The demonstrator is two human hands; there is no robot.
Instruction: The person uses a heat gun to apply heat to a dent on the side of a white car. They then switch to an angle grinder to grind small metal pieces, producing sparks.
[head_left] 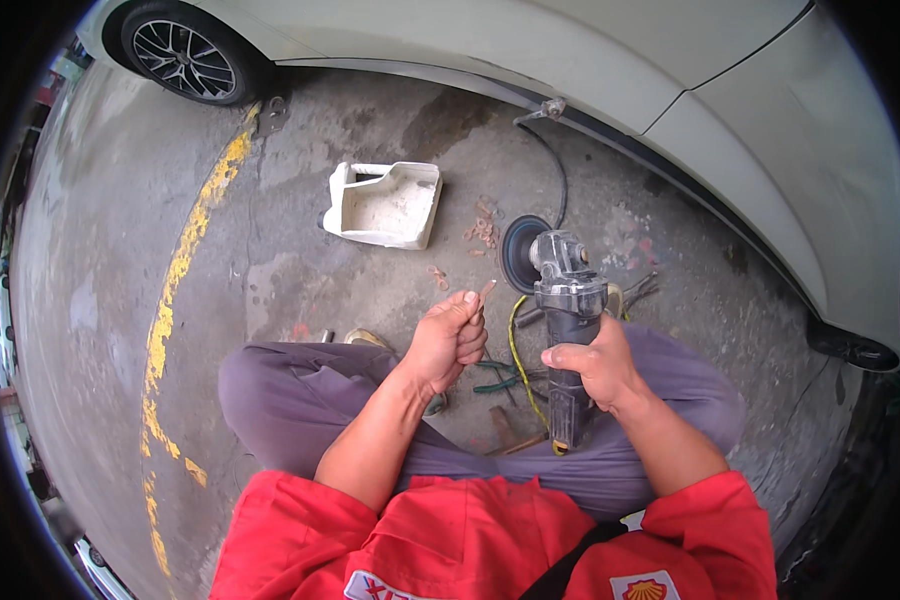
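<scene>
My right hand (600, 368) is wrapped round the dark body of an angle grinder (567, 290), held upright in front of my right leg. Its dark disc (520, 254) faces left. To the left of the grinder, my left hand (452, 335) is closed in a pinch on a small copper-coloured piece (487, 291), whose tip pokes out above the fingers. The piece and the disc are apart. On the floor beyond lie a small heap of similar reddish pieces (484, 228) and a few more (438, 277) nearer to my left hand.
A white jug with its side cut away (398, 237) lies ahead. Between my legs are green-handled pliers (494, 380) and a yellow cord (513, 345). A dark cable (558, 165) runs toward the pale car (610, 60). A worn yellow line (178, 270) marks the concrete at left.
</scene>
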